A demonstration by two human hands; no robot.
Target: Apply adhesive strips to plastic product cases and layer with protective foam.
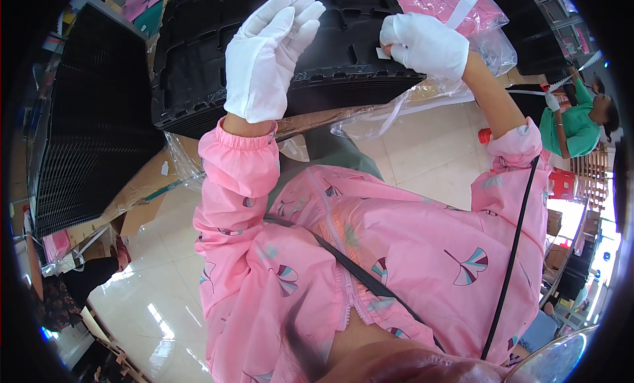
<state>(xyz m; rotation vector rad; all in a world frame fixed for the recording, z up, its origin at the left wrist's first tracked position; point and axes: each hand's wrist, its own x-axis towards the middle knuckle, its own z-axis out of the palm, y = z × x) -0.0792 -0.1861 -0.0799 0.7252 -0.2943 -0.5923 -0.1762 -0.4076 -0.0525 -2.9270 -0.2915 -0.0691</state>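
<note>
My left hand (261, 59), in a white glove, hovers above a stack of black plastic trays (330, 36) with its fingers stretched out and nothing visible in it. My right hand (429, 46), also gloved in white, is closed in a pinch over the stack's right side. From its fingertips sticks out a small white label (382, 53). The top tray has raised ribs and a notched rim. Behind my right hand, a white strip (466, 5) lies over pink material in clear plastic wrapping (492, 49).
Another tall stack of black trays (92, 125) stands at the left. Cardboard (142, 214) and clear film show along the work surface's edge. A co-worker in green (581, 122) holds a white strip at the far right. At the left stands another person in dark clothes (72, 294).
</note>
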